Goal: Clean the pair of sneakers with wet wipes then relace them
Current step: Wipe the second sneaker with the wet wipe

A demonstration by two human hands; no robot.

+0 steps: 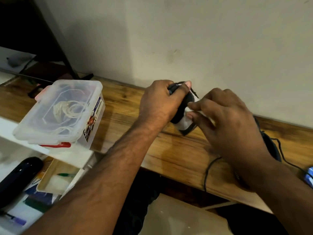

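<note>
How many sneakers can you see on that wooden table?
2. One sneaker stands gripped in the left hand near the wall; a second sneaker, mostly hidden, lies behind the right hand.

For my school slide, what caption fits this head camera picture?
Left hand grips black-and-white sneaker; right hand wipes it.

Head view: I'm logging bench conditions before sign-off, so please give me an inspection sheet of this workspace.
Surface: wooden bench, against a wall.
Job's things: sneaker stood on the bench; wipe pressed to it; second sneaker mostly hidden.
Clutter: lidded plastic box holding cord; blue packet.
Hands: left hand grips the sneaker; right hand pinches the wipe.
Cables: nothing seen; a loose black lace overhangs the edge.
Surroundings: plain wall.
</note>
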